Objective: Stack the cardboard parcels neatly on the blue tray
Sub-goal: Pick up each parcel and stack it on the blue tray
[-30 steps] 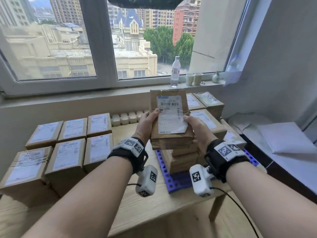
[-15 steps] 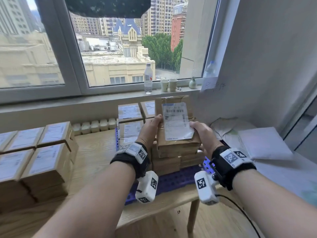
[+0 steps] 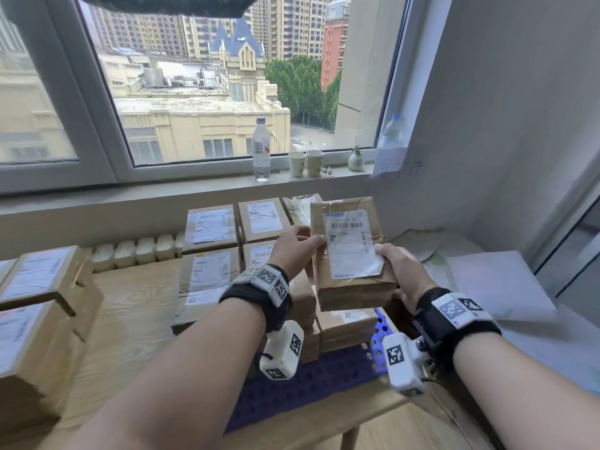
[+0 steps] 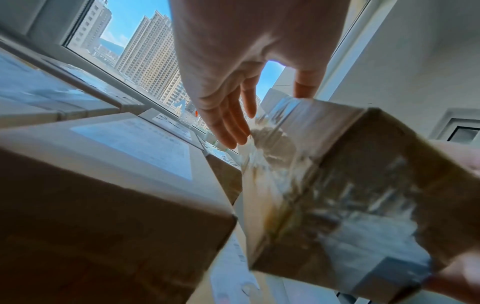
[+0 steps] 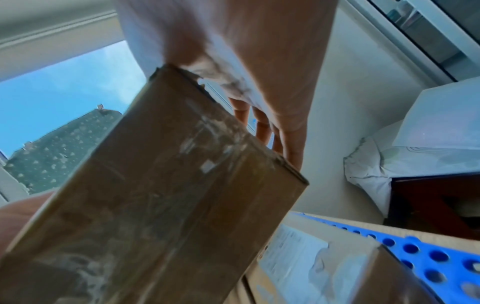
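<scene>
The table (image 3: pixel 136 306) carries the blue tray (image 3: pixel 383 323) at five o'clock. Above its stacked boxes (image 3: pixel 345 329) hangs the parcel (image 3: pixel 350 254), tilted, clasped at both sides by left hand (image 3: pixel 293 246) and right hand (image 3: pixel 401 271). It looks stiff, light, tape-slick; side edges suit holding.

Brown cardboard parcel (image 3: pixel 352 254) bearing white barcoded label (image 3: pixel 352 243); blue tray (image 3: pixel 383 332) perforated with round holes; pale wooden table (image 3: pixel 136 306).

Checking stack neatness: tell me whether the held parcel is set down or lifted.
Lifted and tilted: the parcel hangs between left hand and right hand, above the tray's stack.
</scene>
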The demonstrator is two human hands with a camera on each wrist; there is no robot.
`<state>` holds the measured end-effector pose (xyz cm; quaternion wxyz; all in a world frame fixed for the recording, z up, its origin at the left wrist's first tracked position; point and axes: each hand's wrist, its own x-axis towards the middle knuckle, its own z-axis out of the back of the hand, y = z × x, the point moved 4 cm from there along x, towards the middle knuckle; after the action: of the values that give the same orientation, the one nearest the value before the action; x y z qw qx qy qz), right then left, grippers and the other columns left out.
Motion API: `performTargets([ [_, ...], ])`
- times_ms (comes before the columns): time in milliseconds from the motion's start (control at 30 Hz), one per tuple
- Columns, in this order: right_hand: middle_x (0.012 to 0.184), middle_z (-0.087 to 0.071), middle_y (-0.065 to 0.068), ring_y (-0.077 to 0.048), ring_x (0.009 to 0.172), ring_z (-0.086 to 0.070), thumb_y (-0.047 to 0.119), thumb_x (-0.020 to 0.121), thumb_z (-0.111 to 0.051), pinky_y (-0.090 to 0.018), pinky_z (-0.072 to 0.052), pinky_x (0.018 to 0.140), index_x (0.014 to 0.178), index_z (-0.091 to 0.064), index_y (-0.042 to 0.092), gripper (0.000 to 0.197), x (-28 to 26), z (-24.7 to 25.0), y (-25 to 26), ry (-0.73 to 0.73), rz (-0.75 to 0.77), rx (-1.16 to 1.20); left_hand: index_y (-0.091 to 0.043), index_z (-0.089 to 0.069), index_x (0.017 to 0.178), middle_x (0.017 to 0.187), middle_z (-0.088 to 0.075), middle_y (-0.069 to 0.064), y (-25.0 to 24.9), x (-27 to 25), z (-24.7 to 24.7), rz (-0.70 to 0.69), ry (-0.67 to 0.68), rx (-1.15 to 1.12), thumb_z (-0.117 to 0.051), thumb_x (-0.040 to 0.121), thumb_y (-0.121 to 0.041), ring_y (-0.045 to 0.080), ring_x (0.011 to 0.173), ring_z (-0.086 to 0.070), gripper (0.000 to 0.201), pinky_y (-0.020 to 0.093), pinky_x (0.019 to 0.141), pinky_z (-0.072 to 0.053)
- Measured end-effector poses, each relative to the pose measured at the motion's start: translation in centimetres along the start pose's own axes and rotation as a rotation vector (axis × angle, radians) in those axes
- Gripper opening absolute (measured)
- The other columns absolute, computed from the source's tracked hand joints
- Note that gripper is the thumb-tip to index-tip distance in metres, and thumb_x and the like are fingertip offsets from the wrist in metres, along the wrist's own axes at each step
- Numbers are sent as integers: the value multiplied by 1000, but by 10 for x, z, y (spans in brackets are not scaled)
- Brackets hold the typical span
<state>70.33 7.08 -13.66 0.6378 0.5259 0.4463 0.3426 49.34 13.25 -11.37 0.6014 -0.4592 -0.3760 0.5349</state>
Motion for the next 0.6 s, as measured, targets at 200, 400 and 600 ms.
performTargets([
  [200, 104, -71, -13, -26, 85, -67, 35, 86, -64, -35, -53, 70, 112, -61, 8, 38, 39, -4, -11, 29, -59, -86, -15, -52, 129, 116, -64, 0, 13, 30, 2, 7, -5, 148, -74, 82, -29, 15, 104, -61, 54, 26, 84, -48],
  [400, 103, -72, -10, -27, 94, -68, 38, 75, -68, -41, -52, 86, 96, -67, 13, 33, 58, -19, -33, 102, -152, -148, -16, -55, 131, 125, -61, 0, 34, 34, 3, 81, 2, 281, -81, 74, -29, 16, 110, -58, 64, 33, 95, -51],
  [600, 111, -71, -12, -27, 92, -69, 48, 63, -67, -32, -50, 67, 120, -62, 9, 69, 80, -23, -60, 151, -264, -160, -25, -51, 139, 136, -55, 0, 39, 34, -5, 59, -19, 470, -78, 76, -22, 18, 123, -52, 68, 35, 100, -47],
])
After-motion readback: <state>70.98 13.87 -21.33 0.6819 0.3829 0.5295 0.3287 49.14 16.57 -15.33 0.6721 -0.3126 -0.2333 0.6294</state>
